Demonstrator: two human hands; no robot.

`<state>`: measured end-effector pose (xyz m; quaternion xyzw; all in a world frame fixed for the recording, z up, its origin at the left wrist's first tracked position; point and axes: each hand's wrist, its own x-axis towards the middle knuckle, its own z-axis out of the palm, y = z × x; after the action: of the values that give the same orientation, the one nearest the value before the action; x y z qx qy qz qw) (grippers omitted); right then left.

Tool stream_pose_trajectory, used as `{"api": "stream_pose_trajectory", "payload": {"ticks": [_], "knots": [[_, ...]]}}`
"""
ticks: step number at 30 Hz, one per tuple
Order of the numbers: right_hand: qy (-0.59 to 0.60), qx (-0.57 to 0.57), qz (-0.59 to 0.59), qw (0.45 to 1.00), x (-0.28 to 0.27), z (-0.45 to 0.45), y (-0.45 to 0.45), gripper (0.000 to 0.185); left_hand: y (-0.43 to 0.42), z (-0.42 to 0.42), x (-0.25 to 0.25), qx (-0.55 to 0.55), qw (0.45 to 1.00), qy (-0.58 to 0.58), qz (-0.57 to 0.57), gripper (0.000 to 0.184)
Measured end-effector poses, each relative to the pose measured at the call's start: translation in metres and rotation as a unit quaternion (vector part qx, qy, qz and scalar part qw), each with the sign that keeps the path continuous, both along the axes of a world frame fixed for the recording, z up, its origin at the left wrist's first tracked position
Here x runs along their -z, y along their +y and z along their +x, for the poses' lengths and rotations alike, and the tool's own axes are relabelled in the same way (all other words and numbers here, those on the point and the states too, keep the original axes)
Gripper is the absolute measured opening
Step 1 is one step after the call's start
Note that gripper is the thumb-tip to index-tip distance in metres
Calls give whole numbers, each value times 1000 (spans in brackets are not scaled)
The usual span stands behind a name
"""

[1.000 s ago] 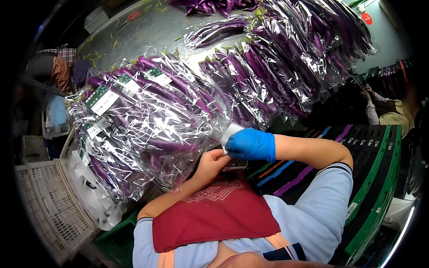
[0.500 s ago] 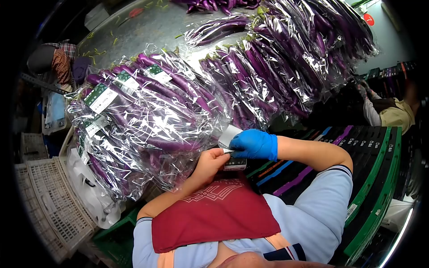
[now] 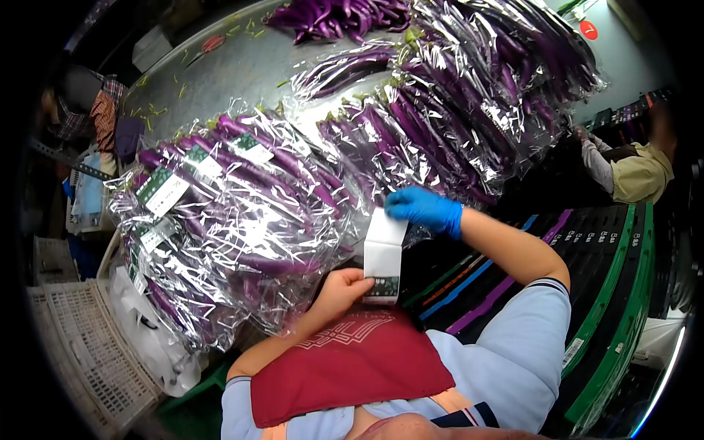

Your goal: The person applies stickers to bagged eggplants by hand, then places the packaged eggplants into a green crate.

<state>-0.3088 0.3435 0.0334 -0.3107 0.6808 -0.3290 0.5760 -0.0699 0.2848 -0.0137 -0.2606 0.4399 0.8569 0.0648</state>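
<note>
A white label strip (image 3: 383, 246) with a green printed end hangs between my hands. My right hand (image 3: 424, 210), in a blue glove, pinches its upper end. My bare left hand (image 3: 345, 287) is closed on the lower part, by the green print. Left of the strip lies a pile of bagged purple eggplants (image 3: 249, 213) in clear, shiny plastic; several bags carry green and white labels (image 3: 163, 191). More bagged eggplants (image 3: 469, 110) lie beyond my right hand.
Loose eggplants (image 3: 337, 16) and red-handled scissors (image 3: 213, 44) lie on the metal table (image 3: 165, 77). White crates (image 3: 95, 337) stand at lower left, black and green crates (image 3: 609, 293) at right. Two other people are in view, one (image 3: 638, 172) at right, one (image 3: 88, 103) at far left.
My right hand has moved up and away from my left hand, and the label strip now shows stretched out between them. The view has shifted slightly.
</note>
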Motion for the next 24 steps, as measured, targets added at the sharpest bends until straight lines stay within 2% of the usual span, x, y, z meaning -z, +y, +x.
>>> {"api": "stream_pose_trajectory", "payload": {"ticks": [3, 5, 6, 8, 11, 12, 13, 15, 17, 18, 20, 24], "knots": [[87, 27, -14, 996, -27, -58, -19, 17, 3, -1, -6, 38, 998, -13, 46, 18], [197, 21, -127, 972, -5, -103, -30, 20, 3, -5, -11, 96, 995, -37, 7, 18], [280, 17, -142, 949, -6, -116, -40, 19, 3, -7, -12, 103, 994, -38, 6, 18], [426, 17, -199, 882, -9, -134, -60, 18, 2, -10, -13, 110, 993, -35, 6, 18], [540, 80, -338, 766, -8, -148, -86, 15, 0, -12, -8, 122, 992, -44, -11, 18], [604, 62, -396, 689, -5, -153, -93, 17, -1, -13, -4, 135, 989, -48, -32, 20], [590, 26, -437, 678, -12, -150, -91, 20, -2, -12, 0, 133, 990, -37, -21, 21], [652, -15, -513, 559, 13, -152, -92, 27, 0, -13, 9, 125, 991, -38, -24, 21], [646, -115, -446, 609, 52, -156, -72, 28, -3, -16, 7, 129, 991, -41, -19, 21], [605, -117, -414, 670, 54, -137, -57, 25, -4, -17, 7, 132, 990, -43, -15, 21], [610, -149, -457, 630, 83, -135, -40, 25, -5, -19, 9, 141, 989, -48, -23, 21], [620, -155, -368, 676, 94, -128, -18, 21, -3, -24, 15, 151, 987, -45, -6, 21]]}}
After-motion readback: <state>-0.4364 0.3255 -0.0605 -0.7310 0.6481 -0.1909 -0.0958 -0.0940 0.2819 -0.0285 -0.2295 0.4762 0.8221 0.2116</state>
